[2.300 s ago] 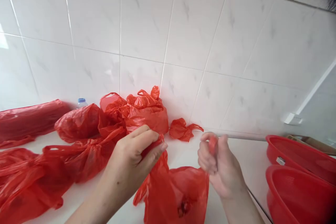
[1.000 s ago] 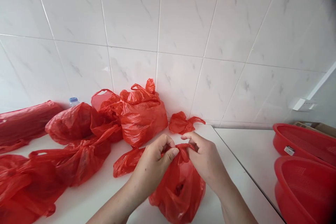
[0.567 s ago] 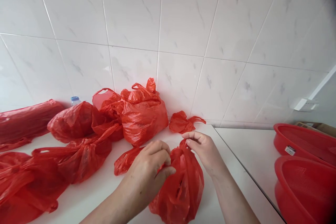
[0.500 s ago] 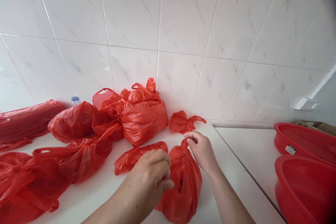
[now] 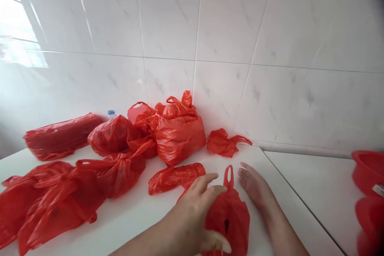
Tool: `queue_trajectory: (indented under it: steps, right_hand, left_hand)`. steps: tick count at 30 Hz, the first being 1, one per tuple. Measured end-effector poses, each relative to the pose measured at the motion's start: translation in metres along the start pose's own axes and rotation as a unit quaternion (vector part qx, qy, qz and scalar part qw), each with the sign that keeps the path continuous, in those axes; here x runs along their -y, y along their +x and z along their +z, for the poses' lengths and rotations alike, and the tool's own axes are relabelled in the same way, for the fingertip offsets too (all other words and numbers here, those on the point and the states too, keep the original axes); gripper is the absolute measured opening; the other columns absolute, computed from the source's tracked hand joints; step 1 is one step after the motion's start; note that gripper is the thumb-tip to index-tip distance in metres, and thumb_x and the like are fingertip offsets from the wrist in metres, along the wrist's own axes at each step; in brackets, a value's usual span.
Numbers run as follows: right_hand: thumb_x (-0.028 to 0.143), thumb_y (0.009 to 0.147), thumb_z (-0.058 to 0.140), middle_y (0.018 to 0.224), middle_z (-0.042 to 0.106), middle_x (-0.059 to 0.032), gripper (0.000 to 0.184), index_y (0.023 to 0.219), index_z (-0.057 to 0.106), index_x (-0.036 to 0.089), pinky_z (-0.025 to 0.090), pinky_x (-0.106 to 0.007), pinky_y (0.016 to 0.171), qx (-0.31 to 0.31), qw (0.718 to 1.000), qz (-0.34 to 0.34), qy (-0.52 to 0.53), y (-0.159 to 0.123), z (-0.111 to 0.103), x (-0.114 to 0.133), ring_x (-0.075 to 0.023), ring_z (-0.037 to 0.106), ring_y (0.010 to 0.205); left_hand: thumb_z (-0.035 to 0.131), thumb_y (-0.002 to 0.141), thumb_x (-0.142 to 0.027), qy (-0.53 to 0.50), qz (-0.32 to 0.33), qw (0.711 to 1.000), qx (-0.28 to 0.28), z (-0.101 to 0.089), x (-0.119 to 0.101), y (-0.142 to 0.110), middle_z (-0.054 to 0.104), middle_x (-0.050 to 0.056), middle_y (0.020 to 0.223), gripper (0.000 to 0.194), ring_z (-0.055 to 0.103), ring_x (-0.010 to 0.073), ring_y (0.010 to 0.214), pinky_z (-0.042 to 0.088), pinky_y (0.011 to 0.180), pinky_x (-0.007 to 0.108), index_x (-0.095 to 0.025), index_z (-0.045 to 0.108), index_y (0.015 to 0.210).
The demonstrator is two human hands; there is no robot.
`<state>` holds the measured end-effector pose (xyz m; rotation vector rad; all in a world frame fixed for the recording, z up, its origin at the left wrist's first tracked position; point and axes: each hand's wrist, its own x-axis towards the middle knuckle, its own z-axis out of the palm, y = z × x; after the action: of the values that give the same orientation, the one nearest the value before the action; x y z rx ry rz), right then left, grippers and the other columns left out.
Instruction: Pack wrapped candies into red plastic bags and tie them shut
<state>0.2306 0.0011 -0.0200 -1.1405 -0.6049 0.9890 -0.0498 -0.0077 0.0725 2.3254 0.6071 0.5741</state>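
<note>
A filled red plastic bag (image 5: 238,216) stands on the white table in front of me. Its handle loop sticks up at the top, and a small dark spot shows on its front. My left hand (image 5: 195,212) is at the bag's left side with thumb and fingers spread, covering part of it; whether it touches the plastic I cannot tell. To the right of the handle, my right hand (image 5: 255,184) has its fingers stretched out and holds nothing. Just behind my left hand lies a long red wrapped bundle (image 5: 174,178).
Several knotted red bags (image 5: 75,192) cover the table's left side. A bulky red bag (image 5: 180,136) leans by the tiled wall, beside a crumpled red bag (image 5: 222,143). A long red roll (image 5: 63,136) and a blue-capped bottle (image 5: 111,114) are at back left. Red plastic baskets (image 5: 367,172) stand far right.
My right hand has let go of the bag's top and moved right, fingers straightened. My left hand has opened beside the bag. The handle loop now stands up. The view has turned left.
</note>
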Motion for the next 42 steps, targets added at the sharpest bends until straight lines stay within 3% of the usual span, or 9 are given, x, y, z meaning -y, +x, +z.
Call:
queue_trajectory:
  steps: [3,7,16,22,25,28,32,37,42]
  right_hand:
    - [0.033,0.064,0.078,0.080,0.066,-0.0012,0.042,0.100,0.063,0.019,0.055,-0.021,0.066,-0.004,0.999,0.020,0.024,0.005,-0.002,-0.006,-0.0130,0.064,0.075]
    - [0.032,0.062,0.080,0.081,0.067,-0.0032,0.041,0.098,0.066,0.018,0.057,-0.022,0.061,-0.001,1.000,0.026,0.011,0.007,-0.003,-0.008,-0.0153,0.065,0.073]
    - [0.031,0.055,0.083,0.081,0.068,-0.0045,0.043,0.094,0.070,0.021,0.057,-0.020,0.062,-0.031,0.997,0.045,-0.050,0.019,-0.007,-0.020,-0.0157,0.065,0.073]
    - [0.037,0.056,0.074,0.077,0.068,-0.0045,0.043,0.095,0.068,0.018,0.056,-0.029,0.064,-0.054,0.983,-0.006,-0.177,0.016,0.008,-0.024,-0.0198,0.065,0.072]
    - [0.040,0.066,0.062,0.084,0.069,-0.0053,0.035,0.095,0.067,0.020,0.053,-0.035,0.069,-0.091,0.939,-0.074,-0.323,0.005,0.027,-0.027,-0.0225,0.065,0.076]
    - [0.038,0.079,0.050,0.102,0.068,-0.0070,0.028,0.099,0.064,0.023,0.049,-0.037,0.075,-0.071,0.861,-0.207,-0.459,-0.021,0.061,-0.028,-0.0232,0.064,0.085]
    - [0.030,0.092,0.039,0.091,0.067,-0.0083,0.028,0.099,0.064,0.019,0.047,-0.033,0.075,0.073,0.757,-0.362,-0.539,-0.065,0.115,-0.034,-0.0204,0.063,0.081]
    - [0.037,0.089,0.052,0.094,0.065,-0.0096,0.039,0.124,0.057,0.019,0.047,-0.032,0.067,0.179,0.684,-0.338,-0.622,-0.097,0.155,-0.049,-0.0226,0.064,0.079]
    - [0.026,0.083,0.058,0.088,0.060,-0.0053,0.011,0.090,0.064,0.020,0.045,-0.029,0.065,0.143,0.656,-0.292,-0.681,-0.093,0.147,-0.061,-0.0207,0.062,0.076]
  left_hand:
    - [0.084,0.055,-0.030,0.102,0.029,0.992,0.068,0.018,0.015,0.005,0.024,0.017,0.154,0.103,0.049,0.0420,0.122,0.050,0.088,0.049,-0.030,0.032,0.144]
    - [0.065,0.074,-0.011,0.135,0.089,0.980,0.113,0.009,0.017,-0.008,0.070,0.003,0.102,0.045,0.067,0.0224,0.085,0.053,0.075,0.029,-0.030,0.063,0.115]
    - [0.052,0.084,-0.006,0.151,-0.008,0.968,-0.201,-0.100,0.008,-0.080,0.066,0.001,0.091,0.025,0.064,0.0123,0.080,0.049,0.071,0.020,-0.023,0.065,0.097]
    - [0.054,0.087,-0.024,0.378,-0.138,0.771,-0.494,-0.170,0.025,-0.117,0.063,-0.003,0.096,0.016,0.061,0.0152,0.081,0.047,0.074,0.025,-0.024,0.064,0.099]
    - [0.050,0.088,-0.029,0.416,-0.213,0.693,-0.549,-0.197,0.046,-0.125,0.059,-0.002,0.101,0.025,0.060,0.0176,0.083,0.047,0.084,0.032,-0.021,0.061,0.109]
    - [0.047,0.089,-0.030,0.433,-0.242,0.724,-0.479,-0.204,0.074,-0.131,0.057,0.002,0.106,0.028,0.059,0.0269,0.097,0.046,0.090,0.043,-0.020,0.061,0.111]
    - [0.049,0.087,-0.029,0.430,-0.182,0.787,-0.403,-0.176,0.099,-0.122,0.054,0.008,0.122,0.027,0.050,0.0359,0.117,0.041,0.098,0.051,-0.020,0.063,0.109]
    - [0.051,0.086,-0.016,0.313,-0.029,0.931,-0.187,-0.104,0.098,-0.078,0.062,0.007,0.117,0.026,0.060,0.0213,0.105,0.050,0.089,0.033,-0.023,0.064,0.107]
    - [0.075,0.067,-0.021,0.306,0.001,0.948,-0.091,-0.053,0.103,-0.027,0.062,0.009,0.120,0.045,0.057,0.0277,0.108,0.049,0.088,0.039,-0.024,0.064,0.110]
